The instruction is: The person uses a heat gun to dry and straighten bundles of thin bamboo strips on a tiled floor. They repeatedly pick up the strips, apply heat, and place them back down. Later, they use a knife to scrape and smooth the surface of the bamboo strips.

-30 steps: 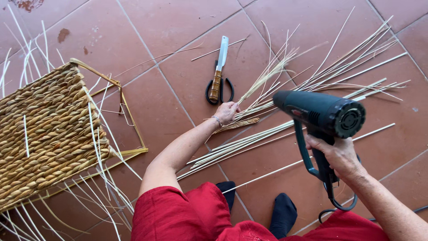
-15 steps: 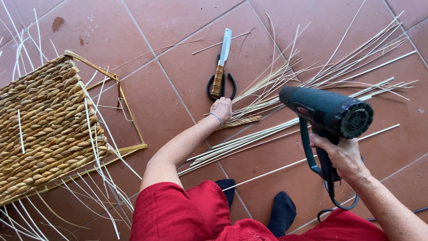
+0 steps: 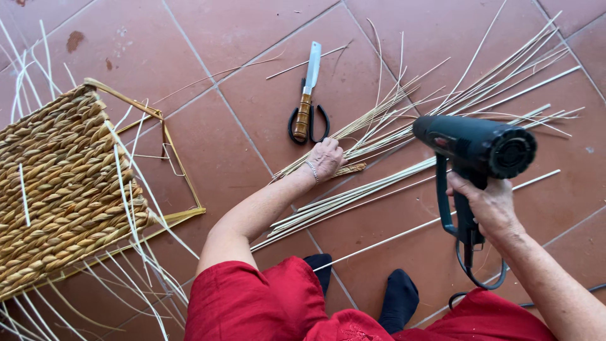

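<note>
My left hand (image 3: 326, 158) reaches down to the floor and closes on the ends of a bundle of pale reed stalks (image 3: 404, 123) that fan out to the upper right. My right hand (image 3: 487, 205) grips the handle of a dark green heat gun (image 3: 475, 146), held above the stalks with its nozzle pointing left. A second bundle of thicker reeds (image 3: 353, 197) lies just below my left hand.
A partly woven straw panel on a wire frame (image 3: 57, 183) lies at the left with loose reeds sticking out. A knife with a wooden handle (image 3: 307, 91) rests over black scissors (image 3: 308, 126) on the red tile floor. My feet in dark socks (image 3: 399, 300) are near the bottom.
My left hand has shifted slightly along the stalk ends. The heat gun has dropped a little lower and stays pointed left.
</note>
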